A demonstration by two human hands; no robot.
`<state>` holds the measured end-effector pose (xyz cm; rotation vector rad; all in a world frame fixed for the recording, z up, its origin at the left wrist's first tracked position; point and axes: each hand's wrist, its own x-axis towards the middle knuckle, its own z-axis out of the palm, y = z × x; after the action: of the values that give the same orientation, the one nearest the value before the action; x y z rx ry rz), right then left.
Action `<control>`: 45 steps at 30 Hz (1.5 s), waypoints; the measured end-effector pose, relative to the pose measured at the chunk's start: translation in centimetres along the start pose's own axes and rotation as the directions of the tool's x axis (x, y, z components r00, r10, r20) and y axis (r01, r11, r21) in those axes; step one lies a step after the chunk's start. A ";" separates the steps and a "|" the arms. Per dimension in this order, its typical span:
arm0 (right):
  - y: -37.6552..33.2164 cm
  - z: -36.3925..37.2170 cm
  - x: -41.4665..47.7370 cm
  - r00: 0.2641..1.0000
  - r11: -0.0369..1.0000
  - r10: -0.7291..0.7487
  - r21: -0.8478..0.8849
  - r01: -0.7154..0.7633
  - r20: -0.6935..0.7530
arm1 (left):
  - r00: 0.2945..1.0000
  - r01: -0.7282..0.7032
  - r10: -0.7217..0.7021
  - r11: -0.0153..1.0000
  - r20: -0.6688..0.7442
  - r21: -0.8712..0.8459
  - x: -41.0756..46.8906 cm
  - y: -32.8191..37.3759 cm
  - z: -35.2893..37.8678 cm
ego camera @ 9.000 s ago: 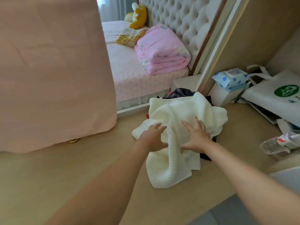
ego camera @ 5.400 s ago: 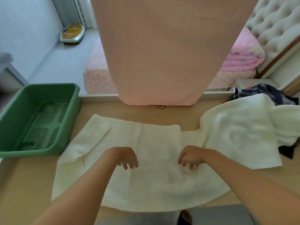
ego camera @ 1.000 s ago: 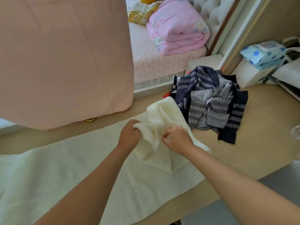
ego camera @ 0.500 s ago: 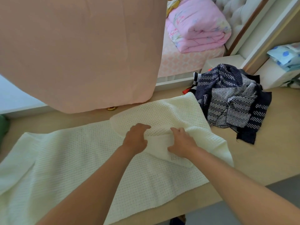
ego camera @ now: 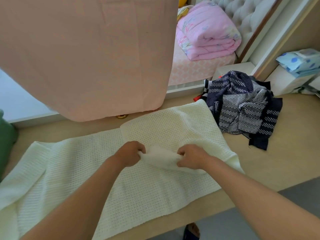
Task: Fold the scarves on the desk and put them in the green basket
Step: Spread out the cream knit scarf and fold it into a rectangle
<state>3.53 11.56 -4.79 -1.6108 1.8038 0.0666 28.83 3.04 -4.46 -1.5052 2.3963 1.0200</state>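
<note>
**Q:** What is the setting?
**A:** A bedroom. A pale wooden desk [ego camera: 294,153] fills the foreground. A pink cloth [ego camera: 86,58] hangs above its far edge, and a folded pink quilt [ego camera: 207,32] lies on the bed behind.

**Q:** Reading left to right, what lies on the desk?
**A:** First the green basket [ego camera: 5,135], only partly in view at the left edge. Next the white scarf [ego camera: 69,170], spread flat along the desk with its right end turned back over itself. Last a heap of dark patterned scarves [ego camera: 242,110], touching the white scarf's far right corner.

**Q:** How do the hands stand to the white scarf?
**A:** Both are on the turned-back part. The left hand [ego camera: 129,154] has its fingers curled round a bunched edge of the fabric. The right hand [ego camera: 191,157], near it, grips the same edge likewise. Between the two fists the fabric is lifted in a short ridge; the rest lies on the desk.

**Q:** And the basket?
**A:** It is well apart from both hands, and its inside cannot be seen.
</note>
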 end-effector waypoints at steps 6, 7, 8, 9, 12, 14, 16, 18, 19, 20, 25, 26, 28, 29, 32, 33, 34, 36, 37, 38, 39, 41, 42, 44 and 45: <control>-1.9 1.8 -2.2 0.946 0.990 -0.079 0.137 0.037 0.315 | 0.968 0.075 -0.124 0.972 0.216 0.222 -2.1 0.3 0.6; -1.3 2.0 -2.6 0.948 0.986 -0.078 0.165 0.027 0.310 | 0.989 0.068 -0.090 0.982 0.121 0.178 -2.0 1.1 1.1; -0.6 2.0 -3.0 0.964 0.979 -0.065 0.202 0.013 0.256 | 0.999 0.034 -0.038 0.991 0.028 0.126 -1.8 2.0 1.8; 0.4 2.0 -3.4 0.988 0.974 -0.032 0.225 -0.003 0.148 | 0.999 -0.024 0.027 0.997 -0.040 0.075 -1.5 3.1 2.6; 4.0 1.3 -5.0 0.956 0.992 0.092 0.113 -0.063 -0.278 | 0.974 -0.219 0.219 0.976 0.057 -0.005 -0.9 6.7 5.3; 6.7 0.7 -6.2 0.887 0.988 0.132 -0.015 -0.155 -0.443 | 0.950 -0.222 0.216 0.975 0.226 -0.002 -0.8 8.7 7.5; 9.1 0.6 -7.1 0.858 0.958 0.178 -0.115 -0.263 -0.482 | 0.943 -0.187 0.160 0.980 0.291 0.067 -0.7 9.7 9.6; 11.3 0.9 -7.7 0.877 0.926 0.234 -0.178 -0.333 -0.420 | 0.960 -0.181 0.134 0.968 0.248 0.176 -0.5 10.0 11.7; 11.6 1.2 -7.6 0.887 0.921 0.265 -0.174 -0.349 -0.379 | 0.970 -0.170 0.128 0.965 0.209 0.200 -0.4 9.7 12.1; 11.9 1.4 -7.6 0.893 0.925 0.280 -0.150 -0.350 -0.353 | 0.977 -0.160 0.127 0.968 0.170 0.195 -0.3 9.5 12.4; 12.2 2.1 -6.7 0.872 0.979 0.197 0.040 -0.201 -0.448 | 0.992 -0.106 0.096 0.987 0.086 0.123 -0.3 9.8 11.2; 12.2 1.8 -6.7 0.873 0.986 0.142 -0.012 -0.166 -0.466 | 0.994 -0.080 0.070 0.988 0.085 0.132 -0.4 9.8 10.5; 12.6 1.3 -7.1 0.884 0.964 -0.015 -0.243 -0.112 -0.467 | 0.990 -0.021 -0.004 0.984 0.140 0.176 -1.0 9.7 8.8; 12.8 1.0 -7.5 0.898 0.934 -0.077 -0.346 -0.087 -0.434 | 0.979 0.010 -0.055 0.974 0.199 0.225 -1.5 9.7 8.0; 13.7 0.8 -8.5 0.982 0.915 -0.008 -0.397 -0.069 -0.190 | 0.892 0.090 -0.232 0.932 0.387 0.351 -2.7 10.1 6.9; 14.1 0.8 -8.7 0.996 0.926 0.032 -0.373 -0.063 -0.089 | 0.862 0.122 -0.265 0.936 0.432 0.330 -2.8 10.3 7.1; 14.5 0.8 -8.8 0.999 0.934 0.039 -0.355 -0.045 -0.023 | 0.853 0.150 -0.265 0.950 0.449 0.275 -2.8 10.7 7.5; 15.2 0.9 -8.8 1.000 0.933 -0.020 -0.360 0.013 -0.017 | 0.932 0.086 -0.142 0.980 0.333 0.178 -2.3 11.7 8.9; 15.6 1.0 -8.7 0.997 0.928 -0.067 -0.371 0.048 -0.038 | 0.968 0.003 -0.046 0.985 0.246 0.171 -1.9 12.2 9.9; 15.7 1.1 -8.7 0.994 0.921 -0.101 -0.381 0.077 -0.042 | 0.980 -0.059 0.025 0.984 0.199 0.167 -1.6 12.7 11.1; 15.9 1.2 -8.8 0.992 0.916 -0.118 -0.389 0.096 -0.035 | 0.980 -0.104 0.069 0.978 0.188 0.181 -1.4 13.3 12.2; 16.3 1.5 -9.1 0.993 0.904 -0.116 -0.415 0.100 -0.014 | 0.975 -0.148 0.100 0.958 0.197 0.247 -1.2 14.2 14.5; 16.7 1.6 -9.2 0.994 0.897 -0.111 -0.431 0.093 -0.016 | 0.977 -0.163 0.115 0.947 0.181 0.276 -1.0 14.4 15.5; 17.5 1.2 -9.5 0.996 0.885 -0.087 -0.460 0.073 -0.010 | 0.982 -0.170 0.140 0.952 0.129 0.256 -0.6 14.6 16.3; 17.9 0.9 -9.5 0.998 0.877 -0.060 -0.477 0.063 0.021 | 0.983 -0.163 0.138 0.963 0.124 0.214 -0.4 14.8 16.3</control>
<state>-12.18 24.12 -7.71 -1.9999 1.8212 0.5264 12.83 17.23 -9.72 -1.1785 2.4820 0.8014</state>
